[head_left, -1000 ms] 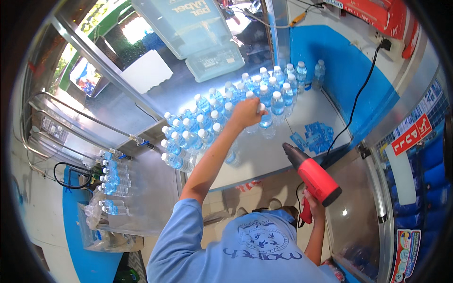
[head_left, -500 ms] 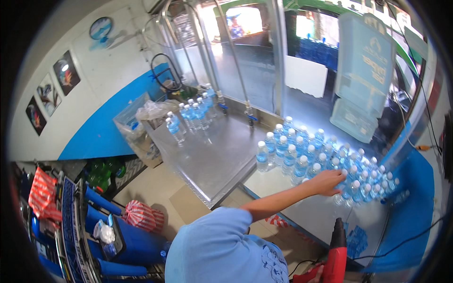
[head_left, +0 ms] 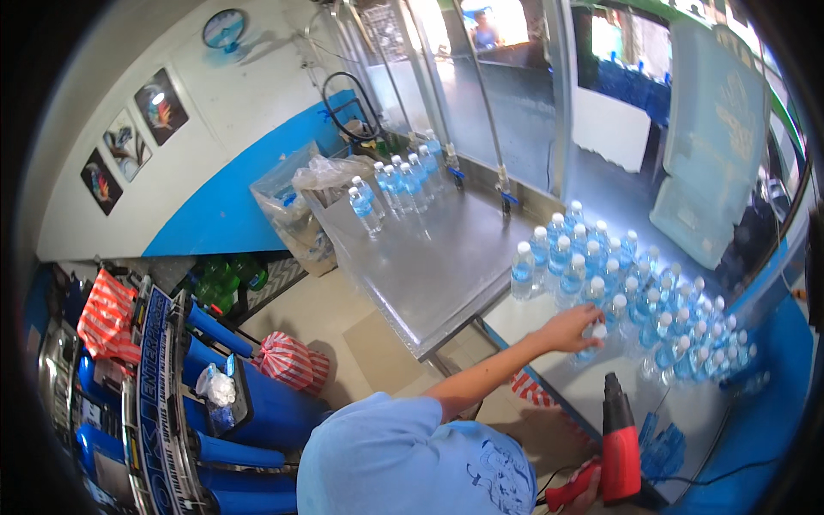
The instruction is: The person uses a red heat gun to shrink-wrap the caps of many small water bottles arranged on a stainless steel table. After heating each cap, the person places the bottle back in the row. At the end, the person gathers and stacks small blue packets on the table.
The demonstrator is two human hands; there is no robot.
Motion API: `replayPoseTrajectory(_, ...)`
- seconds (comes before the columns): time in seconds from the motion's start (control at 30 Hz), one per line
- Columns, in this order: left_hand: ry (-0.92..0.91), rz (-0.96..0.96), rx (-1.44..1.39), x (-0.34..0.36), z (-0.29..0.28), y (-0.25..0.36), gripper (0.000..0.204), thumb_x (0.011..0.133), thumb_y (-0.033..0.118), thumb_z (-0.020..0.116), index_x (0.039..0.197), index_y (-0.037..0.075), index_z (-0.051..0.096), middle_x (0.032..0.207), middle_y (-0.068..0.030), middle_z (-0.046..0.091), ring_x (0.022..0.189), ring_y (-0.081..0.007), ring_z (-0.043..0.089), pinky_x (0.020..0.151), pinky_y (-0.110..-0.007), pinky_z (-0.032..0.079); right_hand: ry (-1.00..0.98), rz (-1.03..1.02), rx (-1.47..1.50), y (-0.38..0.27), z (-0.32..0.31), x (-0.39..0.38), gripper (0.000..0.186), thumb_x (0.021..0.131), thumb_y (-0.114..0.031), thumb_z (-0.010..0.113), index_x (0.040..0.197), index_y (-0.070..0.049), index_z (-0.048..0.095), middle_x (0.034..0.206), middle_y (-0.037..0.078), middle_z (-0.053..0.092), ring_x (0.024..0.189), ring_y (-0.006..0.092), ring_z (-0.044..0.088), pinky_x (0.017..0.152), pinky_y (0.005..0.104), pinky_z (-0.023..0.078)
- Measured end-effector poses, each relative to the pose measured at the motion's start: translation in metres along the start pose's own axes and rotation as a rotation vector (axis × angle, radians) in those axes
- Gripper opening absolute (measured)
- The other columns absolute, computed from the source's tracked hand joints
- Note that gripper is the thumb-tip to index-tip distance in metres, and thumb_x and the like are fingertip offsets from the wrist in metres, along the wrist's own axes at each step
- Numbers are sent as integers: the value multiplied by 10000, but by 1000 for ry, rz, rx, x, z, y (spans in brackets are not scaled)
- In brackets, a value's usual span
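My left hand [head_left: 573,330], fingers closed, grips a small water bottle [head_left: 589,349] with a white cap at the near side of the packed bottle group [head_left: 573,275] on the white counter [head_left: 541,348]. My right hand [head_left: 585,491], low in the view, is closed on the handle of a red heat gun [head_left: 620,459], whose black nozzle points up beside the counter. Just right of the gun, loose blue plastic labels [head_left: 663,448] lie in a pile on the counter.
A steel counter [head_left: 421,275] on the left bears more bottles [head_left: 408,187] and taps [head_left: 506,196]. Blue cylinders on a rack [head_left: 227,468], a blue bin [head_left: 279,421] and striped bags [head_left: 287,360] stand lower left. A power cord [head_left: 730,479] runs at right. A person [head_left: 483,33] is outside the window.
The view has swung left, bringing the steel counter and rack further in. My left hand has drawn back slightly toward the counter's front with a bottle. My right hand still holds the heat gun.
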State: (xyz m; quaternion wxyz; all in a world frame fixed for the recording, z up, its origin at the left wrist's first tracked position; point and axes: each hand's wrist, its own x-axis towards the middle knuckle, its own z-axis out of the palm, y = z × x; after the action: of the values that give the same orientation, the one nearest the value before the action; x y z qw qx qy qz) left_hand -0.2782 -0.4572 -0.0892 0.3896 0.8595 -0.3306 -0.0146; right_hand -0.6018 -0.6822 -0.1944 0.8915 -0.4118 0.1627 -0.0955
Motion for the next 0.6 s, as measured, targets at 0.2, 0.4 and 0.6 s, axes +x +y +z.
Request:
replayPoseTrajectory(0.2, -200, 97, -292, -8, 18, -48, 969, 768, 228, 900, 1548, 61, 349, 1484, -167, 506, 1371, -312, 504, 1122, -438, 435, 44, -19, -114, 7, 6, -13, 348, 1002, -247, 641, 1239, -8, 552, 926, 91, 618, 605, 159, 602, 531, 302, 507)
replayPoseTrajectory(0.4, -302, -245, -369, -5, 28, -70, 1077, 750, 194, 918, 1609, 60, 282, 1537, -157, 489, 1417, -283, 475, 1165, -445, 403, 58, 43, -105, 2, 11, -19, 343, 987, -232, 664, 1226, -12, 555, 925, 86, 627, 625, 161, 618, 550, 294, 517)
replayPoseTrajectory(0.6, -322, -3, -490, 13, 26, -64, 906, 762, 182, 910, 1518, 31, 433, 1451, -146, 571, 1366, -269, 533, 1167, -440, 408, 21, 36, -165, -5, 27, -3, 244, 978, -161, 661, 1166, -23, 590, 923, 76, 636, 652, 146, 631, 579, 287, 525)
